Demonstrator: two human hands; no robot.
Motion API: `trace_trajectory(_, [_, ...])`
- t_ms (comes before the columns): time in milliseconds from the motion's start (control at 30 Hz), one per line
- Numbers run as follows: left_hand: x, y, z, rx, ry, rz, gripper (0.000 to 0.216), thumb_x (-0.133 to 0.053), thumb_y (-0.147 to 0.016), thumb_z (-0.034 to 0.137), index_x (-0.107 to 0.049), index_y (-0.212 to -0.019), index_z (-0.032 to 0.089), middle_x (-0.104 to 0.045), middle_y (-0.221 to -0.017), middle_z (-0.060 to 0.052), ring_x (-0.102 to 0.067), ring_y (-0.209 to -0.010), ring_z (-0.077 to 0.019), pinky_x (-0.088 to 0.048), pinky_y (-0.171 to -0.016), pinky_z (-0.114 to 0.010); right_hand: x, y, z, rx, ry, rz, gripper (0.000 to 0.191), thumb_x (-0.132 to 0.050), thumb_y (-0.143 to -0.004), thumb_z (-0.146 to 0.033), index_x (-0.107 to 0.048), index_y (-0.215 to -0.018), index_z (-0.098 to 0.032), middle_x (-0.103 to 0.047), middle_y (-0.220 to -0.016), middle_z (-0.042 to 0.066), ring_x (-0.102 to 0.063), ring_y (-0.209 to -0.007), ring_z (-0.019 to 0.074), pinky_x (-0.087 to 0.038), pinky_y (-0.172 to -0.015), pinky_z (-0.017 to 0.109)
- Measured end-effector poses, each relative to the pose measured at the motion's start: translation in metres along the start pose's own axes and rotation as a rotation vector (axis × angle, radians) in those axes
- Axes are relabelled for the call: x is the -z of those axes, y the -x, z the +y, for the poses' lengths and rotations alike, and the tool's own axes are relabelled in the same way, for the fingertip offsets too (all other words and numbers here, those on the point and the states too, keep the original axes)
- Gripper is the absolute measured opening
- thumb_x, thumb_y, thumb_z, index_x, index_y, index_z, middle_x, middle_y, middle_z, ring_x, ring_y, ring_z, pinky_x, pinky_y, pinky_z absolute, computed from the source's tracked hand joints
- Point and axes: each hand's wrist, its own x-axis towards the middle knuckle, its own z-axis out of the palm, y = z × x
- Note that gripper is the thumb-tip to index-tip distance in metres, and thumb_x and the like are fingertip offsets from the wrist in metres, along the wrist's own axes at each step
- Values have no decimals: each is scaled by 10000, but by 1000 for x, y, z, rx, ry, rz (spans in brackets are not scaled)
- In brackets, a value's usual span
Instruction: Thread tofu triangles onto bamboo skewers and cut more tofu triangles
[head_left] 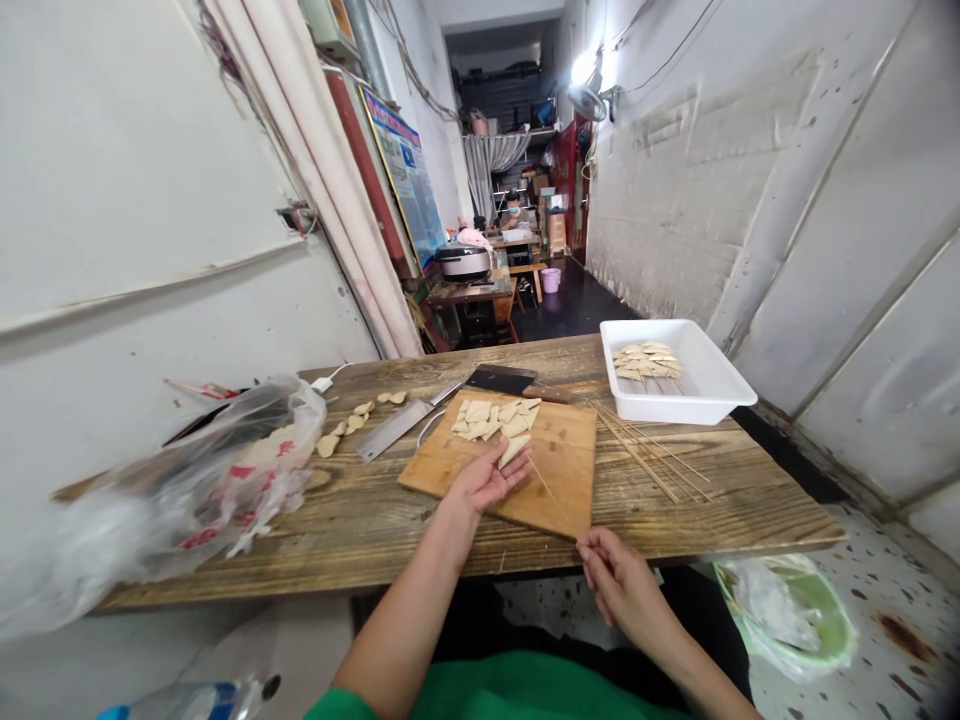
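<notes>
Triangular slice [515, 451] held in the left hand [491, 481] could tear if the skewer [544, 480], pinched by the right hand [613, 572] near the front edge of the table [337, 535], slants.

Scuffed pale walls [690, 200], dark floor [574, 310]

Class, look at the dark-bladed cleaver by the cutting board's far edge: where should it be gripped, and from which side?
Take the cleaver by its wooden handle, probably from the right: it lies flat with the handle pointing right and the broad blade to the left, which should keep the grip off the edge.
</notes>
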Motion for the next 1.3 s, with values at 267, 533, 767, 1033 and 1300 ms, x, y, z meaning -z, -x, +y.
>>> trace_trajectory(267, [-1,4,-2,-78,-62,27,105,-503,-848,161,-540,-926,101,-669,-895,-134,-658,-826,-196,-506,-828,-377,3,-2,1,148,174,101,379,-428,-859,-359,-637,-1078,-132,-520,-519,-18,-472,-469,111,-407,-471,211])
trace_trajectory(533, [-4,6,-1,-59,-95,16,111,-503,-848,171,-552,-916,97,-673,-901,-132,-660,-815,-186,-508,-828,-367,4,-4,-2,176,221,119,394,-425,-845,-337,-660,-1083,-130,-552,-521,-4,-484,-459,112,-427,-499,221])
trace_trajectory(767, [-4,7,-3,-57,-120,-2,116,-494,-854,167,-564,-906,91,-679,-882,-130,-662,-809,-183,-518,-811,-352,4,-4,2,141,204,120,414,-415,-845,-347,-647,-1104,-122,-536,-522,-6,-466,-450,109,-415,-474,214])
trace_trajectory(1033, [-1,3,-5,-60,-144,-6,141,-526,-836,174,-577,-922,75,-670,-911,-153,-661,-823,-196,-515,-818,-356,6,-4,1,154,220,127,397,-414,-843,-327,-658,-1085,-128,-563,-532,1,-472,-456,110,-426,-485,218])
trace_trajectory(1300, [-7,8,-7,-98,-247,-4,125,-542,-824,168,-590,-892,74,-671,-896,-165,-664,-803,-208,-529,-777,-361,10,-2,0,200,241,141,364,-432,-840,-312,-671,-1068,-161,-617,-571,9,-515,-467,118,-453,-499,223])
